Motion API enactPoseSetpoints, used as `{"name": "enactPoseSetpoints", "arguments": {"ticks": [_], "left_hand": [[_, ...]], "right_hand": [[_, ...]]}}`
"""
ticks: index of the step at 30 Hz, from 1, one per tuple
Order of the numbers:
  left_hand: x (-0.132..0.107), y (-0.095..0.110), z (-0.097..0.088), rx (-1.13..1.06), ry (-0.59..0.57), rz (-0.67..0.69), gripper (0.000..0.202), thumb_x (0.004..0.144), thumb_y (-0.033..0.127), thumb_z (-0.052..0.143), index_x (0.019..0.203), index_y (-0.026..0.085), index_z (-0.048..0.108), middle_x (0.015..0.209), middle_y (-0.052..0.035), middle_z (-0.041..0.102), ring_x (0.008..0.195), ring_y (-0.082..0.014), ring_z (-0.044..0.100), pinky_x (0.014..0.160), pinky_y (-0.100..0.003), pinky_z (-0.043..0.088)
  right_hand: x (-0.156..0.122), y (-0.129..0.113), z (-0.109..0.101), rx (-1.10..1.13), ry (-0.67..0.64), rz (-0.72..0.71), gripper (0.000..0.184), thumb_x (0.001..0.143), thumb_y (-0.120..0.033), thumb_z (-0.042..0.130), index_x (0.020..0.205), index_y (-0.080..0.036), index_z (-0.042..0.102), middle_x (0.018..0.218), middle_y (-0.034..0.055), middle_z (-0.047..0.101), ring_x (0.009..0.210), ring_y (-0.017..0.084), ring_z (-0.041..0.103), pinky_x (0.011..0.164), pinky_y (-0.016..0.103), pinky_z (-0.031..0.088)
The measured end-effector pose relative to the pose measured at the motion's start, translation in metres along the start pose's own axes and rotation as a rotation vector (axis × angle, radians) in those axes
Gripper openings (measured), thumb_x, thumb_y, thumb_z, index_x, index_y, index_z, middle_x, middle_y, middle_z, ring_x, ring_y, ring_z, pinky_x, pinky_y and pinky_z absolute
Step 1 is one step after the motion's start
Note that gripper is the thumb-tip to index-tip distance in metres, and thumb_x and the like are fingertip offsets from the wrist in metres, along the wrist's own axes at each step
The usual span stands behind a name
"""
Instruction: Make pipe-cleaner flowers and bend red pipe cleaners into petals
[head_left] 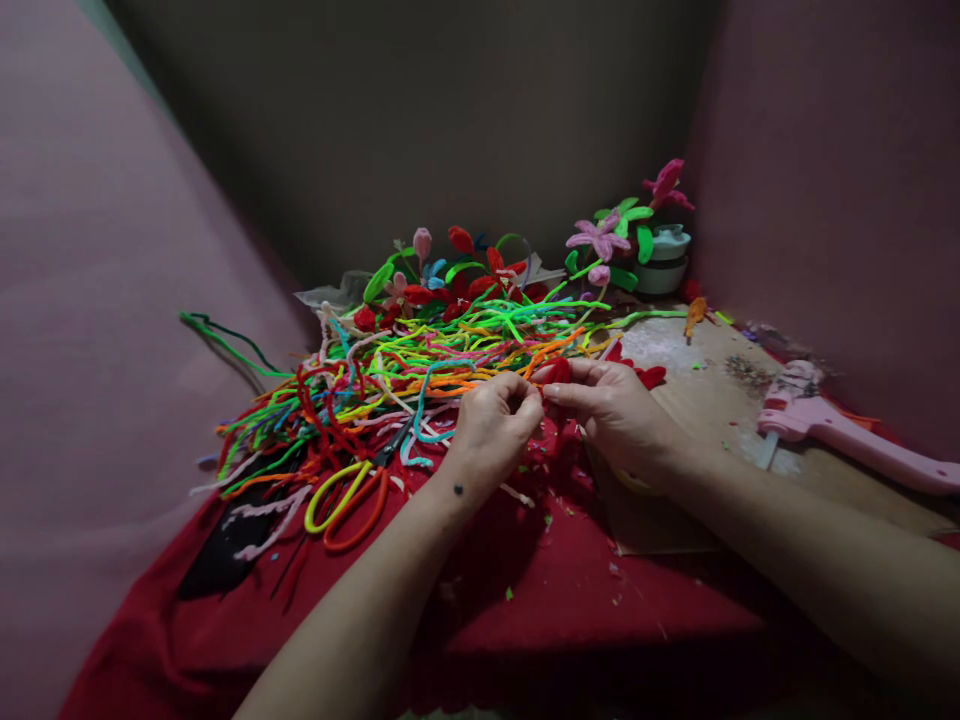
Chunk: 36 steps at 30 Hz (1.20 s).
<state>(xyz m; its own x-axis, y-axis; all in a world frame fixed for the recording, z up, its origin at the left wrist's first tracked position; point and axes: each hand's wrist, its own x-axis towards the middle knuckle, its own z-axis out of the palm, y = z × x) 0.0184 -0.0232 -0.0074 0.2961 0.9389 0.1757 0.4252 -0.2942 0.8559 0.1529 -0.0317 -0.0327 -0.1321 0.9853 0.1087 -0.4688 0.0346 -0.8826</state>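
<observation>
My left hand [491, 425] and my right hand [615, 410] meet over the red cloth [540, 590], fingers pinched together on a small red pipe-cleaner piece [556, 372]. Both hands are closed on it. Just behind them lies a big heap of coloured pipe cleaners [420, 370] in green, orange, yellow, blue and red. More red pieces [649, 376] lie just past my right hand.
Scissors with yellow and orange handles [346, 500] lie left of my left hand. A pink glue gun [832, 430] rests on brown board [720, 400] at right. Finished pipe-cleaner flowers [465, 265] and a small pot with flowers [652, 250] stand at the back. Pink walls close both sides.
</observation>
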Motion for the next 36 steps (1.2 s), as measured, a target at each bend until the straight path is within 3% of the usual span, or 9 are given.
{"name": "enactPoseSetpoints", "arguments": {"ticks": [2, 5, 9, 12, 16, 21, 23, 28, 36], "left_hand": [[0.001, 0.002, -0.004, -0.113, -0.066, -0.004, 0.013, 0.076, 0.024, 0.054, 0.070, 0.013, 0.056, 0.055, 0.0006, 0.059, 0.046, -0.0079, 0.052, 0.047, -0.019, 0.041], [0.002, 0.005, -0.012, -0.381, -0.182, 0.029, 0.017, 0.070, 0.020, 0.063, 0.083, 0.013, 0.056, 0.074, -0.0025, 0.064, 0.065, -0.0115, 0.063, 0.062, -0.022, 0.049], [0.002, 0.006, -0.020, -0.519, -0.144, 0.083, 0.016, 0.073, 0.018, 0.062, 0.088, 0.013, 0.056, 0.082, -0.0047, 0.066, 0.072, -0.0147, 0.066, 0.071, -0.028, 0.053], [0.001, 0.002, -0.019, -0.395, -0.076, 0.146, 0.009, 0.076, 0.020, 0.059, 0.081, 0.013, 0.061, 0.072, -0.0032, 0.065, 0.066, -0.0141, 0.065, 0.064, -0.027, 0.054], [0.002, -0.008, -0.018, -0.210, -0.081, 0.359, 0.009, 0.077, 0.022, 0.059, 0.078, 0.016, 0.066, 0.082, -0.0038, 0.061, 0.056, -0.0094, 0.058, 0.045, -0.019, 0.047], [0.006, -0.017, -0.021, 0.269, -0.046, 0.731, 0.021, 0.085, 0.016, 0.047, 0.092, 0.021, 0.066, 0.082, -0.0023, 0.056, 0.070, -0.0100, 0.056, 0.058, -0.021, 0.046], [0.007, -0.017, -0.022, 0.426, -0.006, 0.818, 0.024, 0.086, 0.012, 0.043, 0.095, 0.021, 0.063, 0.081, -0.0021, 0.056, 0.072, -0.0102, 0.055, 0.063, -0.021, 0.045], [0.005, -0.016, -0.023, 0.623, 0.042, 0.839, 0.015, 0.084, 0.010, 0.044, 0.090, 0.016, 0.056, 0.079, -0.0024, 0.060, 0.071, -0.0106, 0.055, 0.067, -0.021, 0.043], [-0.002, -0.017, -0.016, 0.759, 0.070, 0.701, 0.025, 0.082, 0.009, 0.041, 0.105, 0.016, 0.049, 0.083, -0.0045, 0.062, 0.079, -0.0156, 0.060, 0.073, -0.026, 0.046]], "right_hand": [[0.003, -0.002, -0.002, 0.035, 0.005, 0.004, 0.009, 0.065, -0.014, 0.065, 0.074, -0.016, 0.066, 0.065, -0.0010, 0.061, 0.056, 0.010, 0.055, 0.057, 0.025, 0.044], [0.008, -0.004, -0.006, 0.078, 0.036, 0.011, 0.008, 0.062, -0.013, 0.064, 0.070, -0.015, 0.064, 0.062, -0.0004, 0.060, 0.055, 0.010, 0.054, 0.058, 0.026, 0.043], [0.011, -0.006, -0.008, 0.053, 0.064, -0.019, 0.011, 0.061, -0.012, 0.064, 0.071, -0.014, 0.066, 0.060, -0.0001, 0.059, 0.049, 0.008, 0.049, 0.051, 0.024, 0.036], [0.010, -0.005, -0.008, 0.020, 0.056, -0.016, 0.011, 0.061, -0.011, 0.063, 0.071, -0.014, 0.067, 0.058, -0.0006, 0.057, 0.048, 0.008, 0.047, 0.050, 0.024, 0.033], [0.007, -0.006, -0.007, 0.000, 0.048, -0.007, 0.010, 0.061, -0.010, 0.061, 0.068, -0.015, 0.065, 0.061, 0.0000, 0.058, 0.052, 0.009, 0.046, 0.051, 0.024, 0.032], [0.007, -0.004, -0.009, -0.064, -0.019, -0.013, 0.009, 0.064, -0.011, 0.060, 0.071, -0.015, 0.065, 0.063, -0.0007, 0.056, 0.055, 0.009, 0.044, 0.052, 0.024, 0.031], [0.006, -0.004, -0.009, -0.096, -0.021, -0.019, 0.007, 0.065, -0.012, 0.060, 0.070, -0.015, 0.064, 0.061, -0.0013, 0.054, 0.055, 0.009, 0.043, 0.053, 0.024, 0.031], [0.004, -0.003, -0.008, -0.174, -0.009, -0.018, 0.002, 0.067, -0.014, 0.061, 0.065, -0.015, 0.062, 0.057, -0.0026, 0.051, 0.053, 0.008, 0.042, 0.054, 0.025, 0.032], [0.000, -0.005, 0.000, -0.248, 0.042, -0.007, 0.005, 0.066, -0.018, 0.063, 0.070, -0.015, 0.065, 0.061, -0.0021, 0.055, 0.054, 0.008, 0.042, 0.051, 0.023, 0.031]]}}
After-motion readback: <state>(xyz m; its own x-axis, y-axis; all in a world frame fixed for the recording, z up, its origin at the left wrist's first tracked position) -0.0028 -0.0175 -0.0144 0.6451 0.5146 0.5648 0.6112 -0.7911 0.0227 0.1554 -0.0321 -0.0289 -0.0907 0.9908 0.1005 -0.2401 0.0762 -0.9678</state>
